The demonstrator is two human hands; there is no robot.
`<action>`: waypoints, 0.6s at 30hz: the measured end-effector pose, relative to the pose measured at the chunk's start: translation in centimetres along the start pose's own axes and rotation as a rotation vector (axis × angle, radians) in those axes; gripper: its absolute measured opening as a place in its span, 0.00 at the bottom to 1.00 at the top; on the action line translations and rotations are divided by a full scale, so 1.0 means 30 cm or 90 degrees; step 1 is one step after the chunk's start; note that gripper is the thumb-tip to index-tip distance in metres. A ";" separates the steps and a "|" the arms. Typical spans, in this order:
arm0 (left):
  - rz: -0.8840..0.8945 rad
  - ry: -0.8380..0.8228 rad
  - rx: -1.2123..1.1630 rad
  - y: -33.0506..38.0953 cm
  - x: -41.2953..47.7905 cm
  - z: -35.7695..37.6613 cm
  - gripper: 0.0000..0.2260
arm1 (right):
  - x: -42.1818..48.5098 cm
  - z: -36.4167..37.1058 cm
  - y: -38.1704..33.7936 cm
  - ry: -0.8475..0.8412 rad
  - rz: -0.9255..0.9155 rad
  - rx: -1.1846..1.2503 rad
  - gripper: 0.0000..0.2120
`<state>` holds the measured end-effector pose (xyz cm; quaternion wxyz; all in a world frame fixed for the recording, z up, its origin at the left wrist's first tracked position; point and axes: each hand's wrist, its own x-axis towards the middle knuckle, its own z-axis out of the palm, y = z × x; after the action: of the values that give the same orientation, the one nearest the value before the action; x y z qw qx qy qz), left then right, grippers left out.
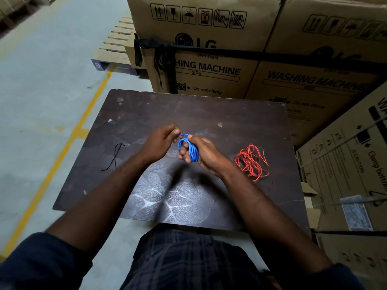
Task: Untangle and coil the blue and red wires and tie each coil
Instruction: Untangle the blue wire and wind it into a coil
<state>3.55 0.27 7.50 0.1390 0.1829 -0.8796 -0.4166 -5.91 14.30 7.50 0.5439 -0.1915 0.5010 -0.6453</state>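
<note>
One person: bare forearms, left hand (pixel 160 141) and right hand (pixel 202 155) ungloved, dark navy sleeves (pixel 41 260) pushed above the elbows, dark checked trousers (pixel 188 258).

We see the right hand (pixel 204 152) covering much of the blue wire (pixel 189 150) coil; its free end is perhaps pinched, hidden behind left fingers (pixel 174 132).

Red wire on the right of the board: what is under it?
The red wire lies in a loose tangle directly on the dark board; the board shows through its loops. Nothing else is visible beneath, though the densest strands hide small patches.
</note>
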 end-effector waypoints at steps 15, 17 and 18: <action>-0.254 -0.004 -0.535 0.032 -0.027 0.045 0.15 | 0.107 0.031 -0.068 0.156 -0.025 0.022 0.22; -0.260 -0.030 -0.553 0.038 -0.013 0.023 0.14 | 0.126 0.032 -0.077 0.167 -0.025 0.043 0.22; -0.262 -0.044 -0.556 0.041 -0.007 0.011 0.14 | 0.134 0.033 -0.081 0.173 -0.023 0.056 0.22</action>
<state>3.36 1.32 8.24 0.0883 0.2636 -0.5721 -0.7717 -7.72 10.05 8.80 0.4672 -0.0873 0.5376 -0.6965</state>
